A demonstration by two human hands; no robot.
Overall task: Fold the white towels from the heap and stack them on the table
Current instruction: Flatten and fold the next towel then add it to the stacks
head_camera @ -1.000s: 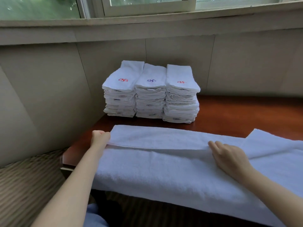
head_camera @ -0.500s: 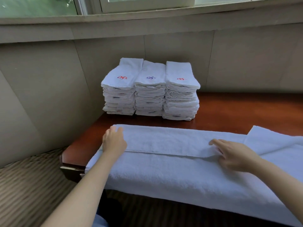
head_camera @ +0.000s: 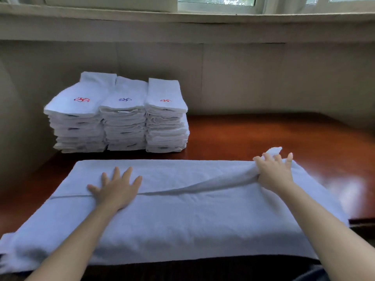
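Note:
A long white towel (head_camera: 182, 220) lies across the near part of the brown table (head_camera: 263, 134), its far strip folded toward me and its near edge hanging over the front. My left hand (head_camera: 115, 189) presses flat on the fold with fingers spread. My right hand (head_camera: 274, 171) grips the fold's right end between thumb and fingers, and a towel corner sticks up behind the fingers. Three stacks of folded white towels (head_camera: 119, 116) with red and blue embroidered marks stand side by side at the far left of the table.
A beige panelled wall (head_camera: 243, 78) rises right behind the table, with a window sill (head_camera: 182, 15) above it. Bare polished wood shows to the right of the stacks. The table's right edge (head_camera: 361, 221) is near my right forearm.
The view has shifted right and closer. My left hand went from pinching the fold's left edge to lying flat on it. My right hand moved right and took hold of the fold's end.

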